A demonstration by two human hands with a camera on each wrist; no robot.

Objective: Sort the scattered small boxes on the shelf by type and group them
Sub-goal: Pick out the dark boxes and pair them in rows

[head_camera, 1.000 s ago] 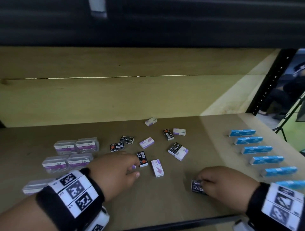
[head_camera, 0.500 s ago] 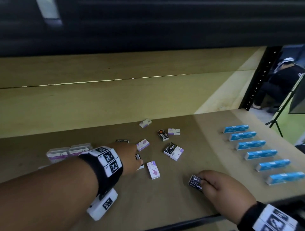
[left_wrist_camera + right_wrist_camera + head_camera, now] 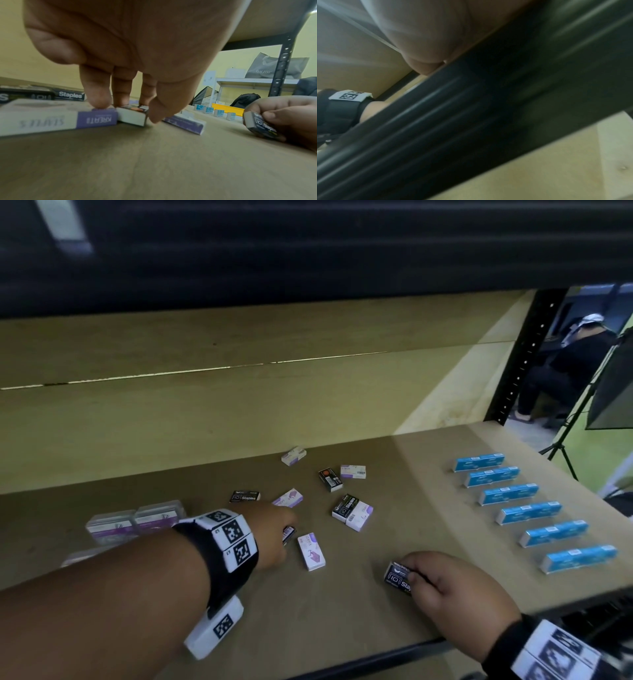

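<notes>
Fingertips of the left hand (image 3: 120,56) pinch a small black staple box (image 3: 133,115) at mid-frame, wedged beside a purple-and-white box (image 3: 56,119); the right hand (image 3: 445,587), lower right, grips another black box (image 3: 399,577). Lifting straight up should spare its neighbours on the shelf (image 3: 342,628).

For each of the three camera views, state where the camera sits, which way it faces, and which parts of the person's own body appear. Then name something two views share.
Head: worn above, looking forward and down at the brown wooden shelf board; both forearms, left hand and right hand show.
Left wrist: low over the shelf, looking along the left fingers on a small black staples box; the right hand also shows.
Right wrist: blurred, facing a black shelf rail; only a palm edge and the other banded wrist show.
Shared: head and left wrist both show the black "Staples" box gripped by the right hand.
</notes>
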